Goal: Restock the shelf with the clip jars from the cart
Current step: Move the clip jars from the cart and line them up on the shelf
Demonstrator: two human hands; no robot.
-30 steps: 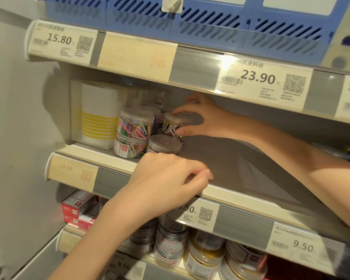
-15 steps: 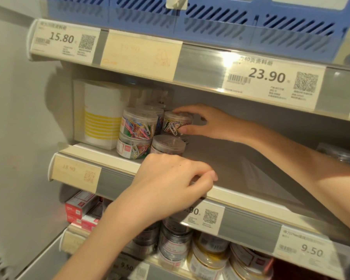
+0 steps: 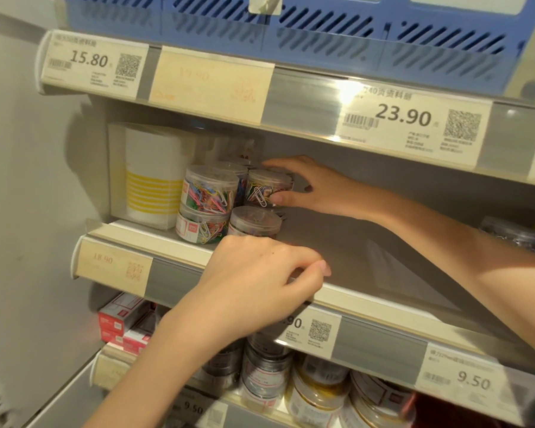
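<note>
Reaching in from the right, the right hand (image 3: 314, 186) curls round a clear clip jar (image 3: 267, 188) on the middle shelf (image 3: 368, 254) — thumb at the jar's front, fingers over its top and far side. That jar sits in the upper tier of a small cluster, just beside a taller stack (image 3: 209, 205) of two clear jars filled with coloured paper clips. One more jar (image 3: 253, 223) with a frosted lid stands on the shelf board in front of the held one, its lower part hidden by the left hand (image 3: 260, 282). The left hand rests at the shelf's front edge with fingers curled and thumb tip against the forefinger; whether it pinches anything I cannot tell.

Left of the jars stands a white box with yellow stripes (image 3: 150, 177). Price tags (image 3: 414, 125) run along the shelf rails, reading 15.80, 23.90 and 9.50. Above sits a blue slotted basket (image 3: 321, 41). On the lower shelf stand silver and gold-banded tubs (image 3: 315, 393) — with red boxes (image 3: 121, 322) to their left.
</note>
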